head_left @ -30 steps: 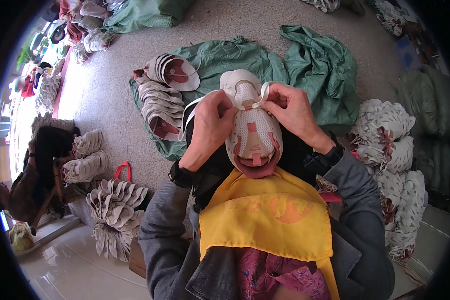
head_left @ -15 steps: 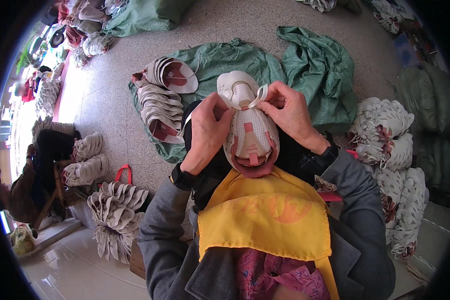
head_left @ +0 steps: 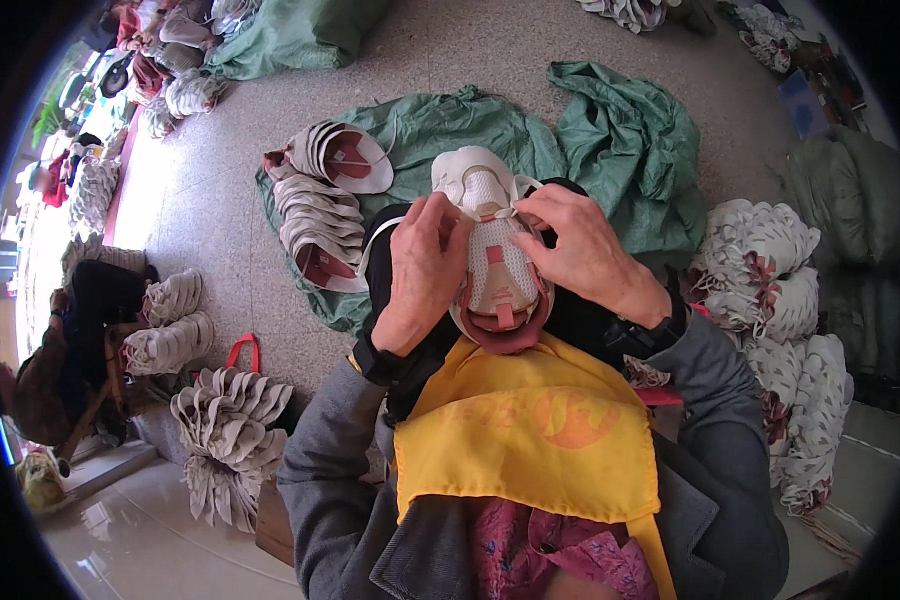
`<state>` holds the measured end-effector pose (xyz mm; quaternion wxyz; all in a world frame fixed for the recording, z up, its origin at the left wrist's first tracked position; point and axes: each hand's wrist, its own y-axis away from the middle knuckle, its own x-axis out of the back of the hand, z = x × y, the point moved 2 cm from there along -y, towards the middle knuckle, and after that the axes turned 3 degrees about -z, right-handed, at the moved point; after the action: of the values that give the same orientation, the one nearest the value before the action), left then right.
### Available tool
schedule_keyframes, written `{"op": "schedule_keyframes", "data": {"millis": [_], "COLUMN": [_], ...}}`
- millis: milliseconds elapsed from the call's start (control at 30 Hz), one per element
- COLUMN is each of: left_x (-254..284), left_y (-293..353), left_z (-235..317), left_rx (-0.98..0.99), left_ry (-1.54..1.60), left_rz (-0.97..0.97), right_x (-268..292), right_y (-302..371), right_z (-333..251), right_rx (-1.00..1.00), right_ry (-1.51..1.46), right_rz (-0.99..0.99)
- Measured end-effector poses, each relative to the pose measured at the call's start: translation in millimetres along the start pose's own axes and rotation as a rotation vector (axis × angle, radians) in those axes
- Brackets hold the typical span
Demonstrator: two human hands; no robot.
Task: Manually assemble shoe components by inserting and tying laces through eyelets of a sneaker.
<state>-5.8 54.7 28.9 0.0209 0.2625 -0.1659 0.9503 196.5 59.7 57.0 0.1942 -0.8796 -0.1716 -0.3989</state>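
Laying the lace [head_left: 383, 228] flat on the shoe [head_left: 502, 292] probably helps: right hand's [head_left: 592, 256] grip is spread, left hand's [head_left: 423, 266] grip I honestly can't tell.

2 hands [head_left: 425, 265] [head_left: 595, 255] & 1 shoe upper [head_left: 493, 275] are showing, + 2 blk wristbands [head_left: 374, 358] [head_left: 650, 337], 1 yel. apron [head_left: 515, 460]; stacked uppers [head_left: 317, 208] are overlapping, defying exact ct.
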Motion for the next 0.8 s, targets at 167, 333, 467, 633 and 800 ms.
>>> {"op": "schedule_keyframes", "data": {"millis": [167,333,467,633,800], "left_x": [-6.5,-12.5,-18.5,-17.8,-17.7], "left_y": [0.3,-3.2,-4.7,-3.0,-2.2], "left_z": [10.2,19.4,16.1,19.0,17.9], "left_rx": [0.058,0.017,-0.008,0.008,0.01], "left_ry": [-0.07,-0.176,-0.189,-0.196,-0.194], "left_rz": [-0.088,-0.07,-0.067,-0.085,-0.081], "right_x": [-9.1,-9.7,-10.9,-6.3,-7.4], "right_y": [-2.1,-8.3,-9.1,-5.3,-3.5], "right_z": [-9.2,-10.1,5.0,5.0,1.5], "right_rx": [0.018,0.029,0.02,0.064,0.064], "right_ry": [0.289,0.347,0.222,0.111,0.056], "right_rz": [-0.04,-0.046,-0.041,0.002,0.068]}}
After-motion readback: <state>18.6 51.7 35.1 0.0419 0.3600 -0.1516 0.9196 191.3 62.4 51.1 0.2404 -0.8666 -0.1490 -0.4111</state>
